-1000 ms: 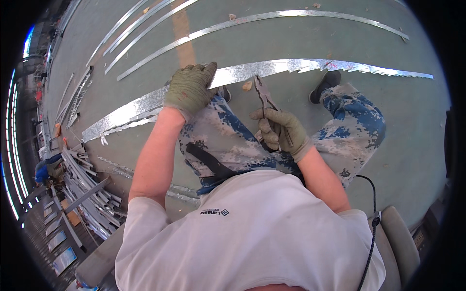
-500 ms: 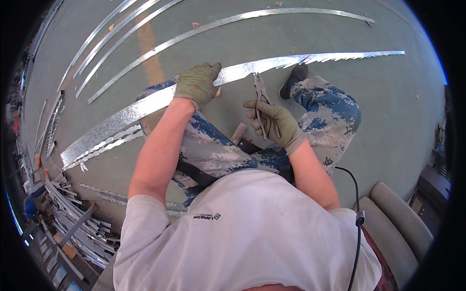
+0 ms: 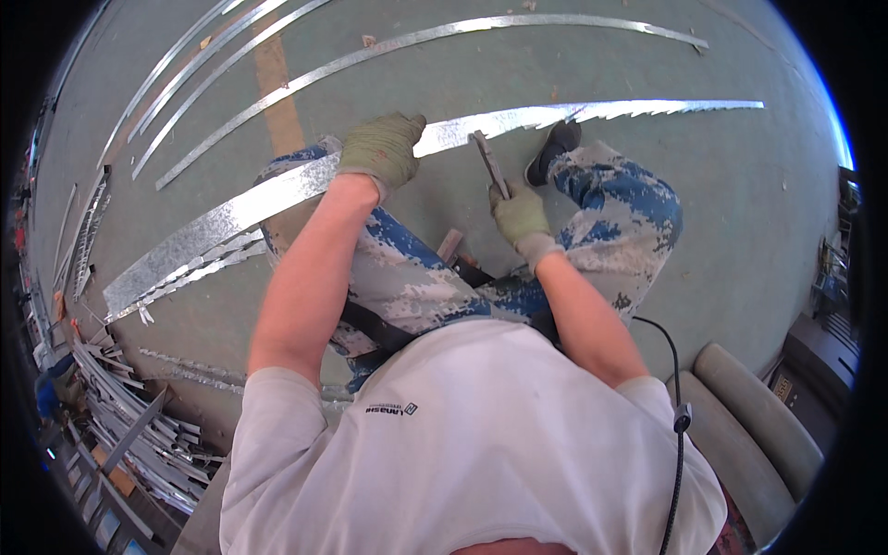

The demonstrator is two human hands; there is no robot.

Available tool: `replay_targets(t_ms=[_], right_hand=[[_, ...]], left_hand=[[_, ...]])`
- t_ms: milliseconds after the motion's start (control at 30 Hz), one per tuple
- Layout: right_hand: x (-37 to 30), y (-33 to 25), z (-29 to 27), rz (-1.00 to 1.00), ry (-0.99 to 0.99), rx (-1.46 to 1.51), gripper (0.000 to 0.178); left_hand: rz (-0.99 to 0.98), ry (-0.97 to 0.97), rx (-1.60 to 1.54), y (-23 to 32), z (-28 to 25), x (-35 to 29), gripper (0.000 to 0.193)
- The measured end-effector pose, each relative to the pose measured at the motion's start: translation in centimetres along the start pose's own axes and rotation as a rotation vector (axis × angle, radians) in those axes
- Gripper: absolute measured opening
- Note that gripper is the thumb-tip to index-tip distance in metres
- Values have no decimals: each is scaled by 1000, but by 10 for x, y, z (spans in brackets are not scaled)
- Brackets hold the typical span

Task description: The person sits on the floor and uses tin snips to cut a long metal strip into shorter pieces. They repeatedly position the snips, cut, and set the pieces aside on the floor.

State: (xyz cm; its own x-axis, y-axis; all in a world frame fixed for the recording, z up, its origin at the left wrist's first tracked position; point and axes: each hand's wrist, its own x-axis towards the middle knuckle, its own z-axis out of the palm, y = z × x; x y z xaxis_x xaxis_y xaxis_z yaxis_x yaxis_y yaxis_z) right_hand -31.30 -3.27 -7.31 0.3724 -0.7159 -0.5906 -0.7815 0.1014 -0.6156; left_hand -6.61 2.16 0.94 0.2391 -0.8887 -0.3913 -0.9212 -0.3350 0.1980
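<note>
One metal strip (image 3: 277,194) lies across in front of me, beyond my knees, its long axis running from near left to far right. My left hand (image 3: 382,148) is on it, the gloved fingers bent over it and pinching it; their tips are hidden. My right hand (image 3: 520,213) is the farther from the strip, on my side of it, curled tightly round the handles of the pliers (image 3: 490,165). These point away from me and crosswise to the strip, with their nose at its near edge, to the right of my left hand. I cannot tell whether the jaws bite the metal or only lie against it.

Counting up: two gloved hands, one pair of pliers, one strip held. Notches run along its right part, too small to count. Under its left end lie what look like two narrower notched pieces (image 3: 208,264). On the floor (image 3: 740,222) beyond I count one long thin strip (image 3: 435,34) and at least three more thin strips (image 3: 222,88) at upper left. One dark shoe (image 3: 557,148) shows plainly. The scrap pile (image 3: 153,444) at left is too tangled to count.
</note>
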Motion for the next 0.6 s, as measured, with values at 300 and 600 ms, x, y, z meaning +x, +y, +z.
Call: replay_targets(t_ms=[300,600], right_hand=[[-32,-16,5,150,-250,410,38],[-21,-13,12,101,-312,452,41]], left_hand=[[10,-32,-35,1,-9,-1,54],[-13,-56,-159,1,-15,1,58]])
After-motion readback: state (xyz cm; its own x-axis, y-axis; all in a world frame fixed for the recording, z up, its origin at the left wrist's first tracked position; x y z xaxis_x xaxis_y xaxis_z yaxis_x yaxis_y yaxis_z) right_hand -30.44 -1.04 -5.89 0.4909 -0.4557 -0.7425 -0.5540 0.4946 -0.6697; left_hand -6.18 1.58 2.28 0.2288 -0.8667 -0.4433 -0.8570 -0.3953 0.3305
